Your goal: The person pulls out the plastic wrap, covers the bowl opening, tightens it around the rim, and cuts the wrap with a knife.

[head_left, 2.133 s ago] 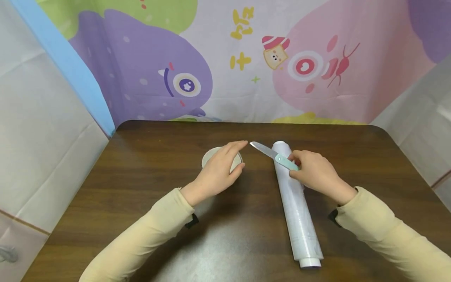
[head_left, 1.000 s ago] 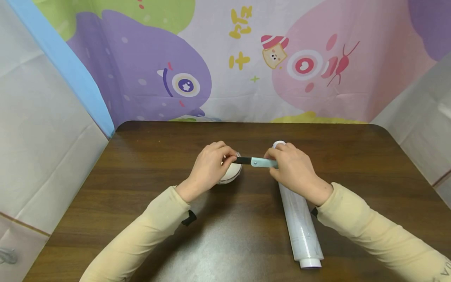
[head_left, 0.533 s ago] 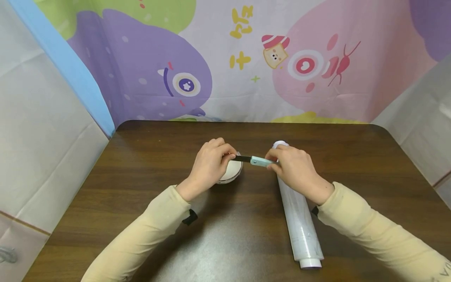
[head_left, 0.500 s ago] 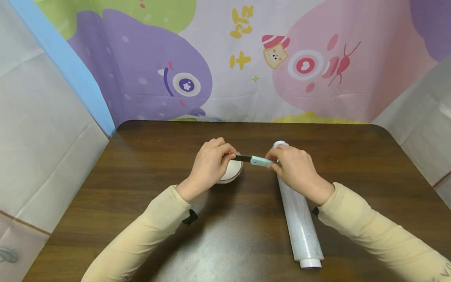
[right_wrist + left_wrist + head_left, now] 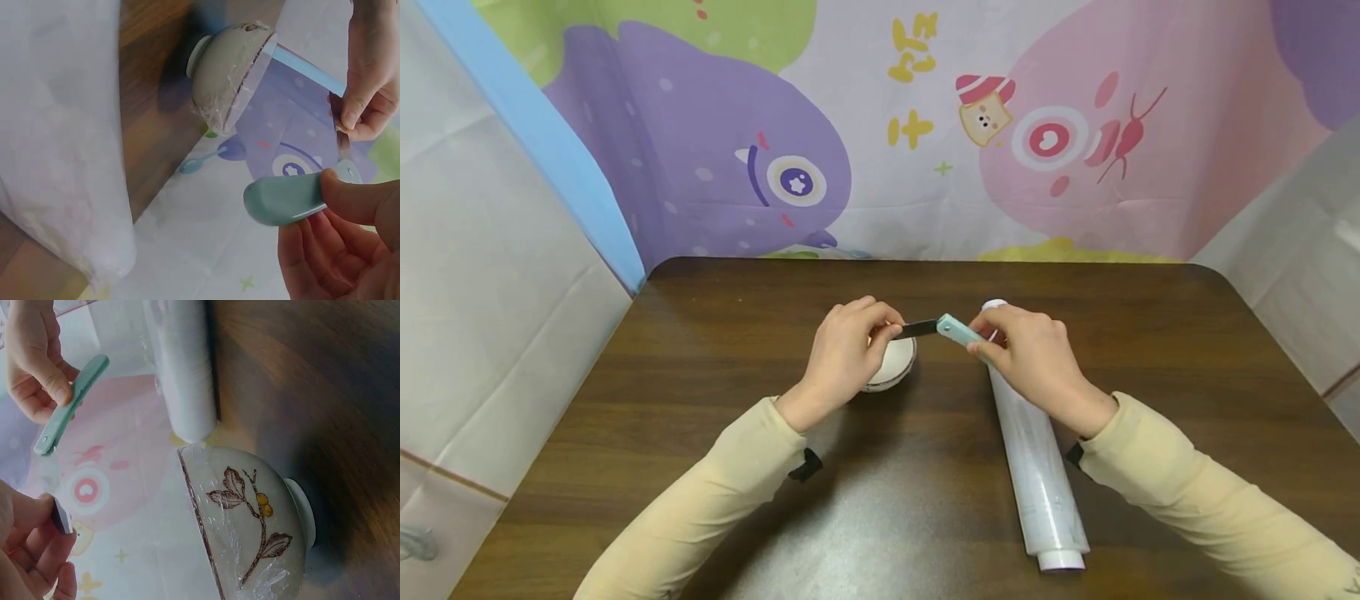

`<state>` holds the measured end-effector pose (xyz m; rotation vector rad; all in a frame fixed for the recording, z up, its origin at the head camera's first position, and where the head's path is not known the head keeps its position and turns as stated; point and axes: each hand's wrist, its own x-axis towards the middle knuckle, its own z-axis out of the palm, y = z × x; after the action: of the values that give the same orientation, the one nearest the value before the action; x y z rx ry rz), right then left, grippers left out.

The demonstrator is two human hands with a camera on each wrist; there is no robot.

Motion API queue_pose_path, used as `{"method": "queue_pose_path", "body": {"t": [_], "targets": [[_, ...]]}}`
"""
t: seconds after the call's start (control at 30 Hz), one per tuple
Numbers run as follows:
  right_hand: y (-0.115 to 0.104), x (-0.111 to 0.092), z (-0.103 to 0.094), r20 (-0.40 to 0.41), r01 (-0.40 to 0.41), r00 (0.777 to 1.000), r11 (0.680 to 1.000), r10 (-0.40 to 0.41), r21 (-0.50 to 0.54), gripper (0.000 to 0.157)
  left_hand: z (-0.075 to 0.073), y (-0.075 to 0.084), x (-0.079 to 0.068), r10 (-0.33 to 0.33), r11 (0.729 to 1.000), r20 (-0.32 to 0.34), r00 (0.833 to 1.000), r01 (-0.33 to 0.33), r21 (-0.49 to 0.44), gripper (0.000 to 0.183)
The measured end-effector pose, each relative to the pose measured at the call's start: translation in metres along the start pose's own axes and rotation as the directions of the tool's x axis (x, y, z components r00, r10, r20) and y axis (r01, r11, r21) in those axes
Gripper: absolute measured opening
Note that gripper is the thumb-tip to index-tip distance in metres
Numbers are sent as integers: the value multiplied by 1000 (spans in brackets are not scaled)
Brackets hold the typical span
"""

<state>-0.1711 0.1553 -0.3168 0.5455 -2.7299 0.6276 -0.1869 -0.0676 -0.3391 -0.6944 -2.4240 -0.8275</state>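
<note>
A folding knife with a mint-green handle [image 5: 957, 330] is held in the air between both hands. The fingers and thumb of my left hand [image 5: 848, 354] pinch its blade [image 5: 920, 329] near the tip. My right hand [image 5: 1037, 354] grips the handle, which is bent at an angle to the blade. Below and partly behind the left hand stands a bowl [image 5: 895, 365]. In the left wrist view, the bowl [image 5: 247, 519] shows a brown leaf-and-berry pattern under clinging clear film. A roll of cling film [image 5: 1039, 475] lies under the right hand, its far part partly covered.
All this is on a dark brown wooden table [image 5: 715, 358]. A printed cartoon curtain [image 5: 910, 200] hangs behind its far edge, and pale tiled walls [image 5: 497, 250] stand at the sides.
The left hand, earlier spread over the bowl, has come to pinch the blade. The right hand moved left with the knife; in the last half second the handle has bent relative to the blade.
</note>
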Motion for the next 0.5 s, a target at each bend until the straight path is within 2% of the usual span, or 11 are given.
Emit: {"method": "queue_pose_path", "body": {"t": [0.23, 0.5], "targets": [[-1, -1, 5, -26, -31, 999, 997, 33, 64, 17, 0, 5, -3, -59, 997, 21, 998, 59, -42, 3], [-8, 0, 12, 2, -78, 997, 983, 79, 166, 17, 8, 7, -4, -52, 998, 58, 997, 55, -41, 4]]}}
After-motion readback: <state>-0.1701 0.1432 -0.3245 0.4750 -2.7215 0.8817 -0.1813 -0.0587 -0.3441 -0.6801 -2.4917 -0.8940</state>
